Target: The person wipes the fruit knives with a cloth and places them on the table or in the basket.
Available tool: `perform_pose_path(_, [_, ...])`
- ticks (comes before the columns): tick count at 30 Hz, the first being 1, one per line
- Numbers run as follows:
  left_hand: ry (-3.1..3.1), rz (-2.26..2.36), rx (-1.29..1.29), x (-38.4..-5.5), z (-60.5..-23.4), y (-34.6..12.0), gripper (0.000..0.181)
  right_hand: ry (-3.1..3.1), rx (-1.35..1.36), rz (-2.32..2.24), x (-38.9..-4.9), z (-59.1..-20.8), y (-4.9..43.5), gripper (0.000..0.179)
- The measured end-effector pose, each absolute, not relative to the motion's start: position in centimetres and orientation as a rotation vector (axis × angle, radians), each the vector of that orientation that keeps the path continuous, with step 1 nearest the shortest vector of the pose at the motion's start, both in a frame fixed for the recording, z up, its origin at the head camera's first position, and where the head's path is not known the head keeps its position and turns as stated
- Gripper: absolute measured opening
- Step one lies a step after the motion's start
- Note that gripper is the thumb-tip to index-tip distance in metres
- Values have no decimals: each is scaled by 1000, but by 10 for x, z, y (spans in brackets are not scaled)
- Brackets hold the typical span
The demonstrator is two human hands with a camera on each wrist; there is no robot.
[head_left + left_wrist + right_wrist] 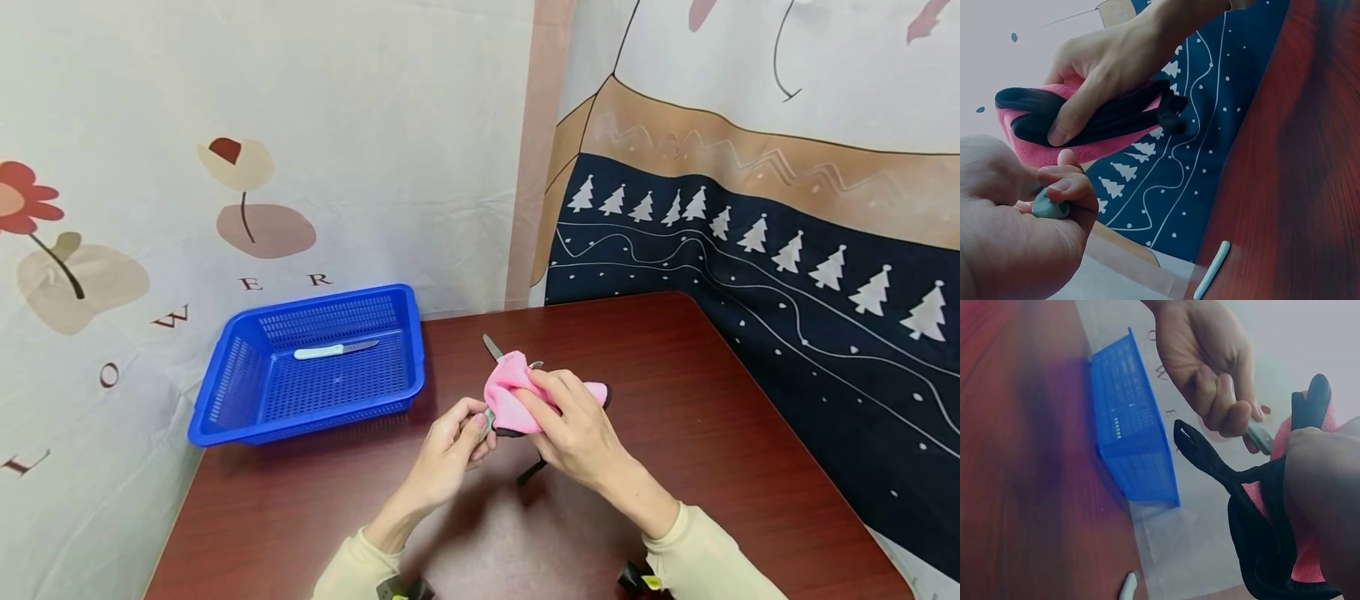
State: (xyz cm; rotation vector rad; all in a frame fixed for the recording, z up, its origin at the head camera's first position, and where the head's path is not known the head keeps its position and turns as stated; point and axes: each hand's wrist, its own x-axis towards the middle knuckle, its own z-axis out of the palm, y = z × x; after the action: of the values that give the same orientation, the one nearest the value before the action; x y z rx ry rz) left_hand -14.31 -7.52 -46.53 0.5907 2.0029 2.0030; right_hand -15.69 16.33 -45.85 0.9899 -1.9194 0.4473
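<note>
My left hand grips the pale green handle of a knife. A pink cloth with black edging and a black hanging loop wraps its blade, hiding most of it; a small shiny tip shows past the cloth. With thumb and fingers my right hand pinches the folded cloth around the blade. Behind the cloth, a second knife lies on the table, its blade visible in the head view and its pale handle in the left wrist view.
At the left of the brown table stands a blue plastic basket. Inside it lies a knife with a white handle. Printed curtains hang close behind the table and along its right side.
</note>
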Motion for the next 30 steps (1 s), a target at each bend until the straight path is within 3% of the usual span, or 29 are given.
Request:
perform_pose_path(13, [1982, 2027, 647, -142, -467, -79, 31, -2002, 843, 503, -168, -454, 183, 39])
perform_pose_path(18, [1980, 2024, 644, -141, -467, -80, 29, -1995, 766, 509, -174, -452, 193, 30])
perform_pose_path(23, [1964, 2026, 673, -140, -466, -80, 28, -2021, 666, 524, -177, -449, 203, 43])
perform_pose_path(30, [1950, 2048, 671, -141, -466, -80, 27, -2023, 634, 541, -176, -448, 208, 44])
